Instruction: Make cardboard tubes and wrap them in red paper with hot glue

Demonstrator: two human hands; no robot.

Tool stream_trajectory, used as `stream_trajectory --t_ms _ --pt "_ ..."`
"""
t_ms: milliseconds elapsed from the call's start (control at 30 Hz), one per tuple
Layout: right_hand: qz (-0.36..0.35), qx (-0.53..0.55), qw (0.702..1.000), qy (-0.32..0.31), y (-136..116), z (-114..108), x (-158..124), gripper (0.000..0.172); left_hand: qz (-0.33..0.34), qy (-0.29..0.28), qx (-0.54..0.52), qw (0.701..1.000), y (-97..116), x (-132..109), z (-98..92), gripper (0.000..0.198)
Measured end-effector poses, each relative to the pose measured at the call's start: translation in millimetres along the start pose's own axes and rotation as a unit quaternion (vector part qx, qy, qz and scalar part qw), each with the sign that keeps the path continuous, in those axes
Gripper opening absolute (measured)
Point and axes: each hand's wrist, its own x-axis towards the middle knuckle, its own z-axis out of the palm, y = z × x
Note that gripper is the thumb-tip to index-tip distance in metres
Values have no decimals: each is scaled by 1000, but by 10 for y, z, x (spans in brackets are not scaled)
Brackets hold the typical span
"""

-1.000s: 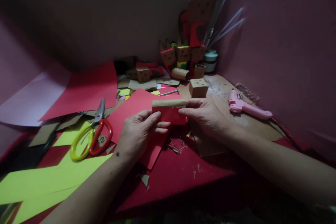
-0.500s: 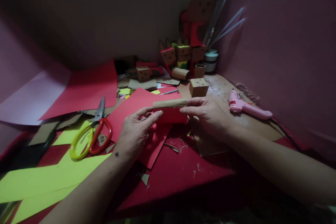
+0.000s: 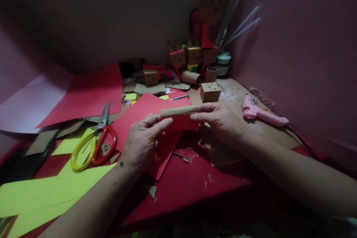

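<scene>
A brown cardboard piece with a red paper strip along its lower side is held up between both hands over the table. My left hand pinches its left end between thumb and fingers. At the right end, my right hand grips it with the thumb below and fingers above. Beneath lies a larger red sheet. A small cardboard box with a drawn face stands just behind my right hand.
Scissors with yellow and red handles lie on the left near yellow paper. A pink glue gun rests at right. Cardboard figures and a teal-lidded jar stand at the back. Scraps litter the red surface.
The view has shifted slightly, so most things appear a little further left. Both hands keep their grip on the piece, with the red strip now showing a bit darker.
</scene>
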Motion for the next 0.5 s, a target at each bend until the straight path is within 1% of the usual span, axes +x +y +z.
stream_trajectory --t_ms 67,133,200,267,400,500 --pt "-1 10 1000 -18 0 9 -18 22 -7 2 -9 1000 -1 -3 2 33" --pt "-2 31 998 -45 6 20 -44 26 -16 2 -21 1000 0 -5 3 33" --pt "-1 50 997 -58 21 27 -64 31 -22 -2 -29 999 3 -7 4 34" --pt "-6 49 998 -49 41 25 -67 29 -24 -4 -23 999 8 -12 7 35" --pt "-24 18 999 -23 55 10 -44 13 -24 -1 -12 1000 20 -24 16 35" --pt "-16 -3 1000 -8 39 14 -37 11 -18 -2 0 1000 14 -18 6 36"
